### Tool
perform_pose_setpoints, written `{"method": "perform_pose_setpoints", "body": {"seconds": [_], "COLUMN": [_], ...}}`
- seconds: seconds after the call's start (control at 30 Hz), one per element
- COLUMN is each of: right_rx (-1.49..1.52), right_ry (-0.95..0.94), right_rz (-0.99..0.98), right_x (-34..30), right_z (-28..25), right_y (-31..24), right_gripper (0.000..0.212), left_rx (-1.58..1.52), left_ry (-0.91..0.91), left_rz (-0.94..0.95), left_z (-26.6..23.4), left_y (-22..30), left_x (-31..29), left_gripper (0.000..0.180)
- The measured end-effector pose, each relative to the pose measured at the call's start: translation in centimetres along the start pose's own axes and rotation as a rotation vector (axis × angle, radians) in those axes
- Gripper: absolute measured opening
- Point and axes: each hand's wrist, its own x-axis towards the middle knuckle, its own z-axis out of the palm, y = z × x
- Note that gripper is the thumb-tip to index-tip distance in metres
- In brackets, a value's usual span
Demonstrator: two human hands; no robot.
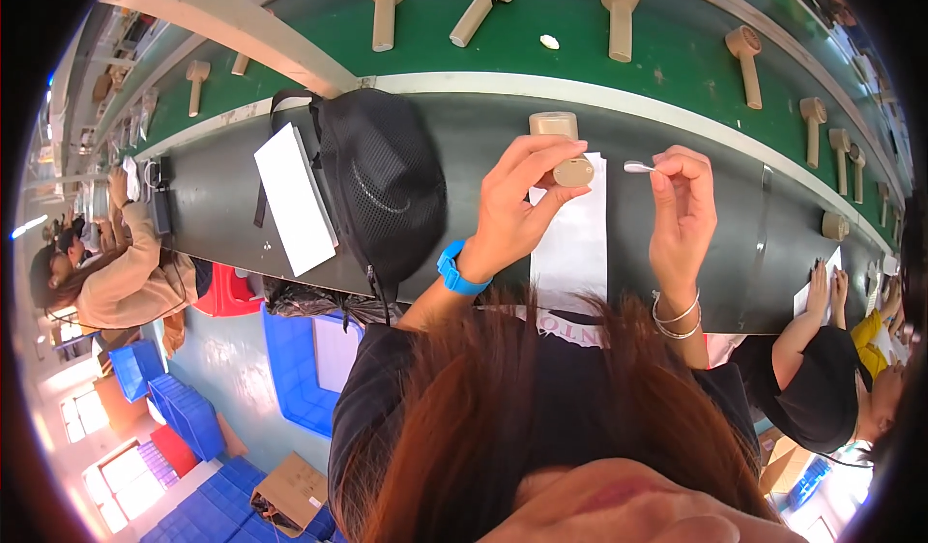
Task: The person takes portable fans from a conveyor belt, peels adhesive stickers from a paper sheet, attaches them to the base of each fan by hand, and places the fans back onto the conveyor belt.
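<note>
Holding a tan handheld fan [564, 152] up for a small white piece [638, 167].
Left hand [517, 200] has its grip closed around the fan's round end above the table [464, 137], turning it toward the right hand [681, 209], whose fingertips pinch the piece just beside it.

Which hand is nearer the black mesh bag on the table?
Left. The left hand holds a tan fan just right of the black mesh bag; the right hand, pinching a small white piece, is farther right.
</note>
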Motion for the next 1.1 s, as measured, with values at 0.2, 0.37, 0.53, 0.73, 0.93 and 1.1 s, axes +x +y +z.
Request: {"method": "perform_pose_setpoints", "body": {"seconds": [0.2, 0.37, 0.53, 0.73, 0.93, 1.1], "right_rx": [0.063, 0.242, 0.276, 0.222, 0.206, 0.216], "right_ry": [-0.013, -0.023, -0.151, -0.185, -0.232, -0.227], "right_rz": [0.009, 0.095, 0.169, 0.207, 0.28, 0.298], "right_x": [-0.4, 0.0, -0.3, -0.3, -0.1, -0.1], "right_z": [-0.3, -0.8, -0.6, -0.1, -0.3, -0.4], "right_y": [-0.7, -1.9, -2.2, -2.2, -2.3, -2.4], "right_gripper": [0.01, 0.034, 0.038, 0.039, 0.037, 0.036], "left_rx": [-0.187, -0.282, -0.383, -0.518, -0.549, -0.553], "left_ry": [-0.036, -0.077, -0.103, -0.165, -0.211, -0.218], "left_rz": [-0.063, -0.174, -0.258, -0.299, -0.319, -0.332], "left_z": [0.6, 0.6, 0.6, 0.8, 0.7, 0.9], "left_y": [-0.2, 0.3, 0.6, 0.4, 0.3, 0.1], "left_x": [-0.4, -0.1, -0.1, -0.3, -0.4, -0.5], "left_gripper": [0.043, 0.042, 0.042, 0.043, 0.041, 0.037]}}
